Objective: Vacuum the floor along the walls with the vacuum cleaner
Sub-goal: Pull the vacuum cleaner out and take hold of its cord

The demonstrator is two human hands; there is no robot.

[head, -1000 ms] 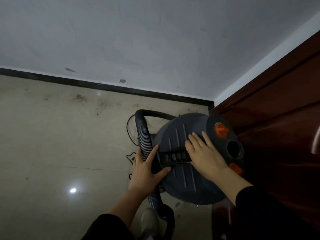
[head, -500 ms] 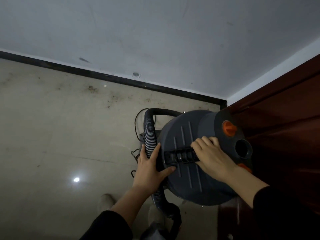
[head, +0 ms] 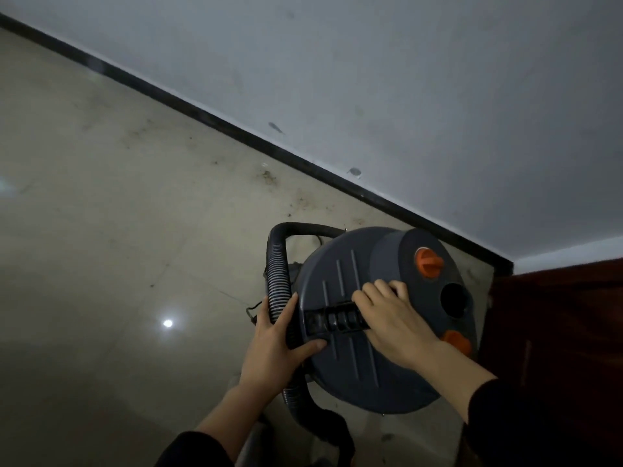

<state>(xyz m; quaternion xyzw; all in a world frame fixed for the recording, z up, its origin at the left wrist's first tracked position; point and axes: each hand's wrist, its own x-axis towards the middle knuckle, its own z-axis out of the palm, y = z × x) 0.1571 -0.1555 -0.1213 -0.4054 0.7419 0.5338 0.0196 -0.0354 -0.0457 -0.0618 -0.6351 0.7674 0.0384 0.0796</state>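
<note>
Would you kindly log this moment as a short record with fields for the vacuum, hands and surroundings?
vacuum: round dark grey plastic vacuum cleaner with orange knobs, on beige tiled floor near the corner
left hand: grips the black ribbed hose against the cleaner's rim
right hand: fingers curled over the black carry handle on the lid
surroundings: black skirting, white wall, dark wooden door on the right

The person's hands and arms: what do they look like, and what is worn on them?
The left hand and right hand are bare: no gloves, no ring or watch in sight. The forearms are bare too. The left sleeve and right sleeve are black and plain, ending well above the wrists.
</note>
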